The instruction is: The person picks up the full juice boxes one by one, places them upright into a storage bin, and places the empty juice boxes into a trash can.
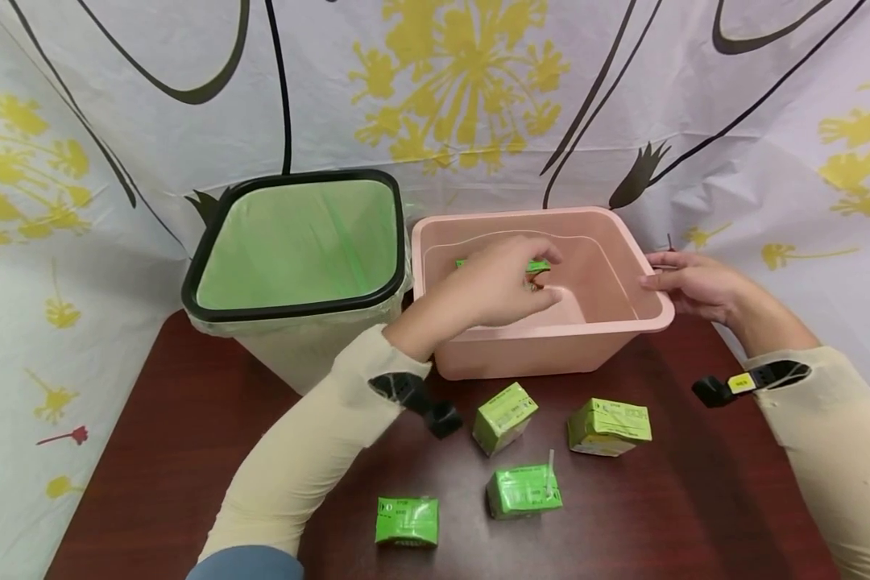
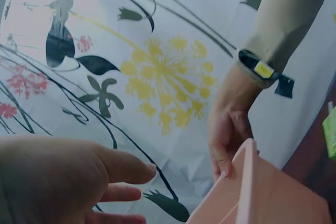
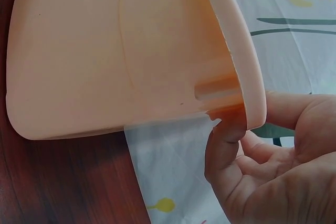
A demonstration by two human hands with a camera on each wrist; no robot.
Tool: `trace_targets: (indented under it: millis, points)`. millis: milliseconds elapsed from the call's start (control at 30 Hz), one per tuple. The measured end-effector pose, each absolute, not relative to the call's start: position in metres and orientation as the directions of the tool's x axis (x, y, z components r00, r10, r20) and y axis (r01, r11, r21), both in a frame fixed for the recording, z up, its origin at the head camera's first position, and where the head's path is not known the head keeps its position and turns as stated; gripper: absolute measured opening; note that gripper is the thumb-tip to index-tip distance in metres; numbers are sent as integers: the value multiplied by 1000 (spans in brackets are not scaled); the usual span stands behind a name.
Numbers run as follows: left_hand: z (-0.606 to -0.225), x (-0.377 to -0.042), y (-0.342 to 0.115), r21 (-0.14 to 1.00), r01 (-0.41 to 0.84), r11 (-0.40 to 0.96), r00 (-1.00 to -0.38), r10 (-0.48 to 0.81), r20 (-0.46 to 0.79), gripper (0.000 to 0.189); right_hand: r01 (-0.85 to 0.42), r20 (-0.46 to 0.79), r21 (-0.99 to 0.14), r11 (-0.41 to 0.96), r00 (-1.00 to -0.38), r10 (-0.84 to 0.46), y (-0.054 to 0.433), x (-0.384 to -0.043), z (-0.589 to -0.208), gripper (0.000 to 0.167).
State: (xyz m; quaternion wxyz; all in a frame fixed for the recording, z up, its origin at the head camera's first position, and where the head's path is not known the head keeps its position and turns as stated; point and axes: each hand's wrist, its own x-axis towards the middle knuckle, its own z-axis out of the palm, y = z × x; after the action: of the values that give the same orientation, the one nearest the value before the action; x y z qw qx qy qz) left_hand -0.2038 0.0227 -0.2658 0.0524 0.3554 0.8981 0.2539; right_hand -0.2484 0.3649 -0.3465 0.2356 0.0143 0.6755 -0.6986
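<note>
A pink plastic basin (image 1: 522,354) stands against the cloth backdrop. My right hand (image 1: 699,286) grips its right-hand rim, with the thumb and fingers on either side of the edge in the right wrist view (image 3: 273,166). Over the basin's opening reaches my left hand (image 1: 503,282), thumb and fingers spread apart. The left wrist view shows nothing between the left thumb and fingers (image 2: 123,192). Part of a green drink carton (image 1: 540,265) shows inside the basin, mostly hidden behind the left hand.
A bin with a black rim (image 1: 297,306) and clear liner stands left of the basin. Several green drink cartons lie on the dark table in front, among them a carton with a straw (image 1: 524,491), a left one (image 1: 407,522) and a right one (image 1: 609,427).
</note>
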Motion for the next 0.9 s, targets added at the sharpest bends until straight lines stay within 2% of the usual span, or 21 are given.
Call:
trace_targets:
  millis: [100,300,467,533,633,767,900]
  points:
    - [-272,-193,12,569,654,498,-677,721,148,39,346,-338,-938,31,-889,-309,366,-248,-346,28]
    - [-287,-171,-10,665,682,305,-590,767,252,35,339,-332,-940,34,-890,-312,366,-248,-347,28]
    - [-304,-155,-39,721,687,87,-445,835,323,40,335,-329,-942,35,-890,-316,365,-248,-347,28]
    - [-310,-150,-52,739,673,38,-410,850,329,44,336,-330,-941,33,-891,-312,365,-248,-348,27]
    - [-320,-142,-71,738,675,19,-382,864,327,53,336,-328,-941,30,-892,-309,365,-248,-348,26]
    - [-332,-129,-97,725,685,68,-384,880,281,64,337,-327,-941,23,-891,-316,366,-248,-348,26]
    - [-344,-115,-120,720,683,124,-398,890,224,68,338,-328,-941,25,-891,-315,366,-248,-347,25]
